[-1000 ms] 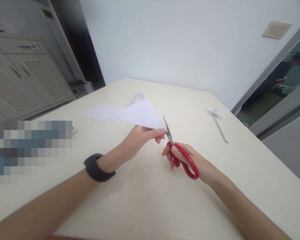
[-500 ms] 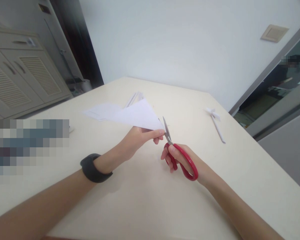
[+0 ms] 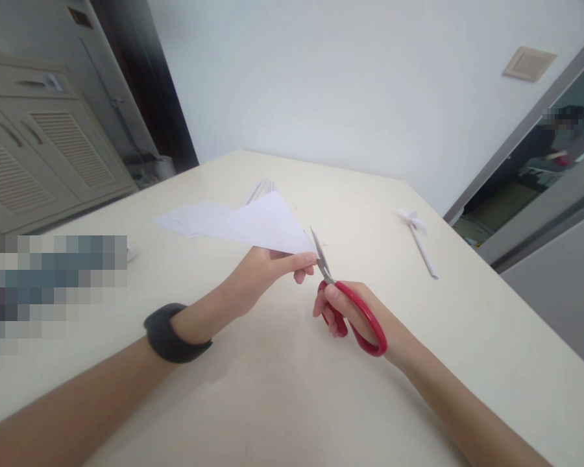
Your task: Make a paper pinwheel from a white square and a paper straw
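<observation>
Red-handled scissors [image 3: 353, 314], white paper [image 3: 253, 224], black wristband [image 3: 168, 334]

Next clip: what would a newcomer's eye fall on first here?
The red-handled scissors in the right hand, mid-frame, stand out most. Their blades sit at the tip of a folded white paper that the left hand pinches above the cream table. Next come the black wristband on the left wrist and a thin paper stick lying at the table's far right.
</observation>
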`<state>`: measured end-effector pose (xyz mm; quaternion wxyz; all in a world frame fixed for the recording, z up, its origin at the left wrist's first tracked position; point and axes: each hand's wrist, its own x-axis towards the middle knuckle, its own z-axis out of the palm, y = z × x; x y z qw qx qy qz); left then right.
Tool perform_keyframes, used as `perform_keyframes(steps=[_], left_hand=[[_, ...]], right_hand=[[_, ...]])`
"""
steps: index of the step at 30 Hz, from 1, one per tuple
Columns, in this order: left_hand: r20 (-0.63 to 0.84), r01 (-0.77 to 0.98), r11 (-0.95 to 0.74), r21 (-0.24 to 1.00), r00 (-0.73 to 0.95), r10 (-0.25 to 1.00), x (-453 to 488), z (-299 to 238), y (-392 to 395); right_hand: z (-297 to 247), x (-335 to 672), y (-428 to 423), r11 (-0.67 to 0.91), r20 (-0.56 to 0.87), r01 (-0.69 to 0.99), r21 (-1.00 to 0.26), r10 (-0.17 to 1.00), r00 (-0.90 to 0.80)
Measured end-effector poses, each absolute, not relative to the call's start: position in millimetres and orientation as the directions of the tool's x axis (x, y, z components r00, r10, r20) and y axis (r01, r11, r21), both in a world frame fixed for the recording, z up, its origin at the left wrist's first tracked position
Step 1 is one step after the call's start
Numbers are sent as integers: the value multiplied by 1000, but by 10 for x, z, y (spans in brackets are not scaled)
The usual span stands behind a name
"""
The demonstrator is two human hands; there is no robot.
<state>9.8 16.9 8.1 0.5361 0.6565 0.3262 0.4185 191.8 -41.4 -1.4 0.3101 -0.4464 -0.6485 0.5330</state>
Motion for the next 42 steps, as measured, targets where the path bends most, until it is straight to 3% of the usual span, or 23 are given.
perform_keyframes(steps=[11, 16, 29, 37, 42], left_hand=[[180, 28, -215, 976, 450, 875, 63, 106, 169], [105, 99, -169, 981, 462, 880, 29, 108, 190], [88, 117, -167, 979, 492, 866, 35, 105, 193], [75, 102, -143, 984, 495, 866, 42, 131, 166], [142, -46, -138, 989, 502, 853, 64, 172, 150]], right_hand=[[2, 1952, -432, -17, -85, 155, -988, 891, -446], [-31, 1965, -417, -26, -103, 173, -985, 888, -449], [-10, 1895, -434, -28, -105, 195, -980, 911, -398], [-14, 1887, -446, -45, -133, 236, -971, 920, -369], [-7, 1869, -437, -45, -128, 237, -970, 928, -349]])
